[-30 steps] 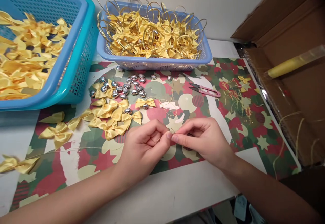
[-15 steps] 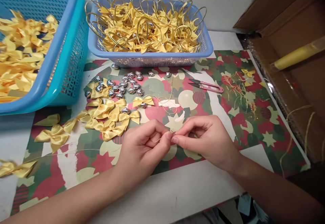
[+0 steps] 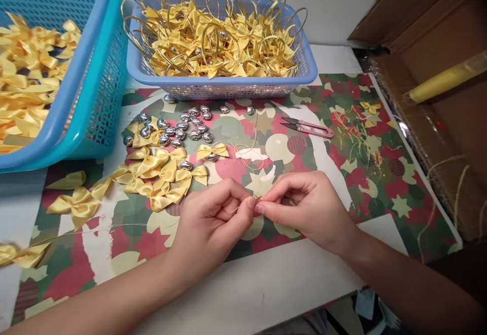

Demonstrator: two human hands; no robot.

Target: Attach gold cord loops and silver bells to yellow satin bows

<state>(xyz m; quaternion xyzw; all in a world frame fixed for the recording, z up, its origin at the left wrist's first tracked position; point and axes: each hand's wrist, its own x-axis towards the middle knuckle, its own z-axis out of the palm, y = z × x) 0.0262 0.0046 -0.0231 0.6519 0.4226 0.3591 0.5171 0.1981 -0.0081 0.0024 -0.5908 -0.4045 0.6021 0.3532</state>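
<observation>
My left hand (image 3: pixel 216 226) and my right hand (image 3: pixel 306 211) meet fingertip to fingertip above the patterned paper. Both are closed in a pinch on a thin golden thread (image 3: pixel 233 211); its tip between the fingers is too small to make out. Beyond the hands, a loose loop of thread (image 3: pixel 262 162) lies on the paper. A yellow ribbon bow (image 3: pixel 203 151) with a silver bead (image 3: pixel 213 157) at its middle rests in front of my left hand. More yellow bows (image 3: pixel 162 173) are heaped to its left, beside several loose shiny silver beads (image 3: pixel 184 127).
Pink-handled thread snips (image 3: pixel 310 128) lie beyond my right hand. A blue basket (image 3: pixel 228 80) of bows with gold wire loops stands at the back. Stacked baskets (image 3: pixel 91 71) with bows are at left. Thread scraps (image 3: pixel 352 127) and a cardboard box (image 3: pixel 426 137) are at right.
The view has shifted slightly, so the table things sit a little further left. Both hands keep nearly the same pose, with their fingertips still together.
</observation>
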